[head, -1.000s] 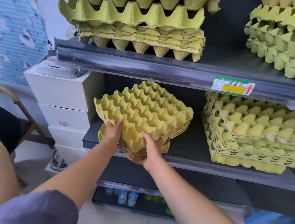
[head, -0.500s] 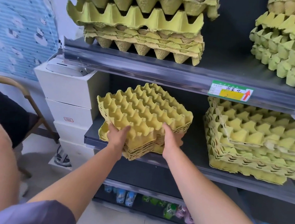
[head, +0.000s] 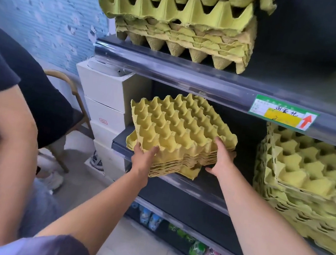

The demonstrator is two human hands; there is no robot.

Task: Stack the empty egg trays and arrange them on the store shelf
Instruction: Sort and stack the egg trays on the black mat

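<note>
Mid shelf: L hand + R hand both grip the skewed tray stack by its edges; suggest rotating square, then sliding back w/ layers nested.

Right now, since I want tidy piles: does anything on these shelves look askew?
Yes. The yellow pulp egg tray stack held by the left hand and right hand is turned diagonally over the dark middle shelf, one corner overhanging its front edge. On the upper shelf, one tray in the greenish egg tray pile rides high, not nested.
</note>
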